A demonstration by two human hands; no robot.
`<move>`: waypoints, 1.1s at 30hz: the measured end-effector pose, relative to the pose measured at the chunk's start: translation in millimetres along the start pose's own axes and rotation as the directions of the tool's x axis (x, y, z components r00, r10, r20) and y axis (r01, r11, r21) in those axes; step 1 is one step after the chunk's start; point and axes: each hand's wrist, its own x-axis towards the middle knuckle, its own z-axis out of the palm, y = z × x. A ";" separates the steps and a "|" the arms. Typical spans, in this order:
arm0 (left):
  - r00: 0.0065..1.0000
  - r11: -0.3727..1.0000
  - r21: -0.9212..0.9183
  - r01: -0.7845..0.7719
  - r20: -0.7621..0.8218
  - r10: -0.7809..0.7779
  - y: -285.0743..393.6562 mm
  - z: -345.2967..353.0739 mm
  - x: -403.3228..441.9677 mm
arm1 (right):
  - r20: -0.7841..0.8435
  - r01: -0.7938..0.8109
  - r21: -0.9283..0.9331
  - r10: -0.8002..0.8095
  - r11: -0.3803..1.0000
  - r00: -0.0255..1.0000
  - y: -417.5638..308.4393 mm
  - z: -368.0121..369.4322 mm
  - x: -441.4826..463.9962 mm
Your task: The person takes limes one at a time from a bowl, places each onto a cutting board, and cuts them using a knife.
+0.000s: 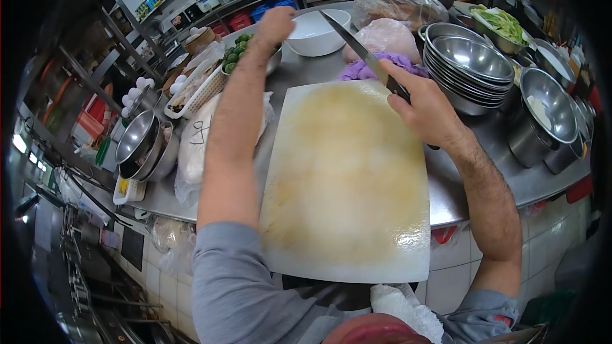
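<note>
My right hand (pixel 421 99) grips a large kitchen knife (pixel 357 48) by its dark handle, the blade angled up and to the left over the far end of the cutting board. My left hand (pixel 277 24) is stretched forward beside the white bowl (pixel 317 33), fingers curled in; whatever they may hold is hidden. Under that forearm, a metal bowl of round green produce (pixel 234 53) is partly covered. The white cutting board (pixel 344 178) lies in front of me, yellow-stained and wet. A purple cloth (pixel 382 67) lies at its far edge, near the knife.
Stacked metal bowls (pixel 468 64) and a metal bowl on a pot (pixel 548 105) stand on the right. A plastic bag with white contents (pixel 194 146), more bowls (pixel 137 137) and eggs (pixel 134 94) sit left. Leafy greens (pixel 500 23) and a clear bag (pixel 398 0) are further back.
</note>
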 end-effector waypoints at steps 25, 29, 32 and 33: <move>0.894 0.910 0.218 0.353 0.208 -0.397 -7.1 -53.2 -34.8 | -0.004 0.068 -0.042 -0.068 0.997 0.998 2.7 6.6 -2.9; 0.984 0.913 -0.367 0.177 0.082 -0.158 8.4 -73.7 -56.8 | -0.010 0.050 -0.039 -0.050 0.998 0.999 1.9 7.2 -2.3; 0.989 0.670 -0.738 0.083 0.144 0.035 64.5 -86.5 -118.8 | 0.004 0.049 -0.032 -0.049 0.998 0.999 -1.4 6.6 -2.9; 0.982 0.598 -0.796 0.093 0.171 0.074 80.6 -88.2 -143.3 | 0.006 0.052 -0.028 -0.051 0.998 0.999 -3.0 6.7 -3.9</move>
